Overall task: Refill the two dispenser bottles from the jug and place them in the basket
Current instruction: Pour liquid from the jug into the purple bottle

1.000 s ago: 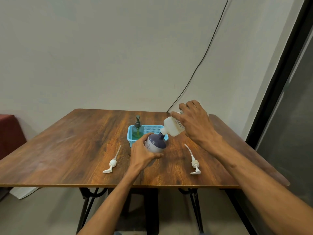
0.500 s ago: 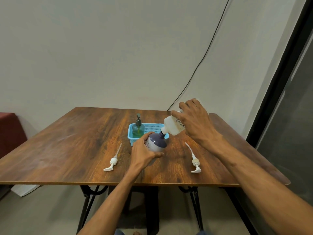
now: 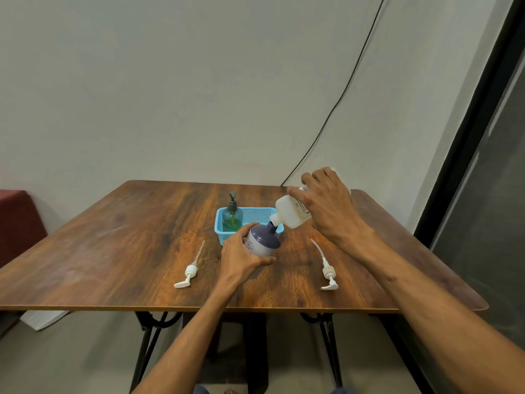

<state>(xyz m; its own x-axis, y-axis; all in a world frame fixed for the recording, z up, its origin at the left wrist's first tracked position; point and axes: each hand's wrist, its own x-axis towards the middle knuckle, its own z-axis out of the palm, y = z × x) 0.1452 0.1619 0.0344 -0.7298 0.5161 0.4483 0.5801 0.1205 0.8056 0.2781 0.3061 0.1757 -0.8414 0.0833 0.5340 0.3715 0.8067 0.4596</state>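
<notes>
Basically, per item:
Hidden: the right hand (image 3: pixel 329 211) covers most of the jug's (image 3: pixel 289 216) rear half; the label print is too small to read. Whether liquid is flowing cannot be told.
Cut off: the lower body of the purple bottle (image 3: pixel 262 240) sits behind the left hand (image 3: pixel 241 258); its base contact with the tabletop (image 3: pixel 113 251) is not visible.
Jug: white, translucent plastic, tilted spout-down to the left, spout touching the purple bottle's open neck.
Right fingers: curled tight around the jug body, thumb on the near side.
Purple bottle: rounded, dark purple top, paler patterned band below, pump off, leaning slightly right, just in front of the basket (image 3: pixel 220 228).
Left fingers: wrapped around the purple bottle from the left and front, closed on it.
Basket: light blue, perforated, mid-tabletop, behind the purple bottle.
Green bottle (image 3: pixel 232 218): clear teal, dark pump fitted, upright in the basket's left end, yellow-green liquid low inside.
Left pump head (image 3: pixel 189 273): white, lying flat, well left of the left hand.
Right pump head (image 3: pixel 328 273): white, cream collar, lying flat under the right forearm's line.
Cable (image 3: pixel 341 89): black, runs down the wall to the tabletop's rear edge.
</notes>
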